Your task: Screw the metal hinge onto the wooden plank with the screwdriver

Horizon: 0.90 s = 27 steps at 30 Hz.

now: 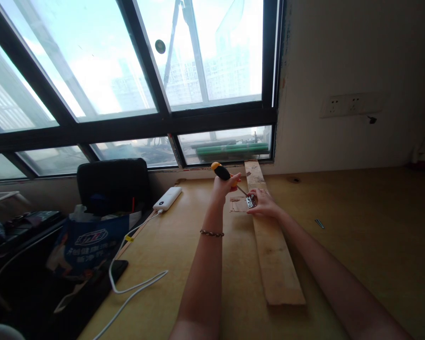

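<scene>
My left hand (225, 185) is wrapped round the black and yellow handle of a screwdriver (221, 171). Its shaft slants down to the right, the tip at a small silver metal hinge (250, 202). With fingers and thumb, my right hand (265, 204) grips the hinge at the left edge of a long wooden board (278, 267). The board lies flat on the table, running from near me toward the window. A small brown piece, perhaps cardboard (236, 205), sits left of the hinge. Whether a screw is under the tip is too small to tell.
On the tabletop (357, 264), a small metal strip (319, 223) lies right of the board. A white power bank (167, 198) with a white cable (141, 286) is at the left edge. A black chair (112, 182) and a blue bag (85, 245) stand beyond that edge.
</scene>
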Each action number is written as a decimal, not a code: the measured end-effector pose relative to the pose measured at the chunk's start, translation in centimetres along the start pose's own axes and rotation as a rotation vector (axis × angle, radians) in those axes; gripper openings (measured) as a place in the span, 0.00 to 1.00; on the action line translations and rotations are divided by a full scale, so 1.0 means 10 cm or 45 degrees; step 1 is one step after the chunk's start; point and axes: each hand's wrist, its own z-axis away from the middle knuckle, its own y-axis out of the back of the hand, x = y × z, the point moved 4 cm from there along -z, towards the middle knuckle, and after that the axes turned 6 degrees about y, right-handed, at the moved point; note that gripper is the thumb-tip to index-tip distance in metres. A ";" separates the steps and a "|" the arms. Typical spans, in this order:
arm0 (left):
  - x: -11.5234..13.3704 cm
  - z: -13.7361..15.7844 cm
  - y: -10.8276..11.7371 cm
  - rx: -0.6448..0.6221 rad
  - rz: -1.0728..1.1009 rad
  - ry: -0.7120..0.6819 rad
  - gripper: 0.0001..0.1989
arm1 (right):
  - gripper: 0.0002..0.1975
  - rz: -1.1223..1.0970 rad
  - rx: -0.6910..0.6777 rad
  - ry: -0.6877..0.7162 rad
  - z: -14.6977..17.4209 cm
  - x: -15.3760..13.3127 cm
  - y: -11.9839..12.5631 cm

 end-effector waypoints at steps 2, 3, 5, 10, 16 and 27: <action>-0.01 0.00 -0.01 -0.007 -0.011 0.011 0.20 | 0.34 -0.013 -0.007 -0.002 0.00 -0.01 0.01; -0.01 0.00 -0.01 -0.010 -0.011 0.017 0.20 | 0.34 -0.019 -0.010 -0.004 0.00 -0.01 0.01; -0.02 -0.01 -0.02 -0.014 0.000 0.025 0.20 | 0.34 -0.028 -0.010 -0.005 0.00 -0.01 0.01; -0.01 -0.01 -0.01 -0.033 -0.036 0.014 0.16 | 0.35 -0.030 -0.003 -0.005 -0.01 0.01 0.00; -0.02 -0.03 -0.01 -0.064 -0.064 -0.018 0.13 | 0.35 -0.023 -0.006 -0.005 -0.01 0.00 0.00; -0.01 0.02 0.03 -0.128 -0.048 -0.011 0.14 | 0.34 -0.022 -0.005 0.008 0.00 -0.01 0.01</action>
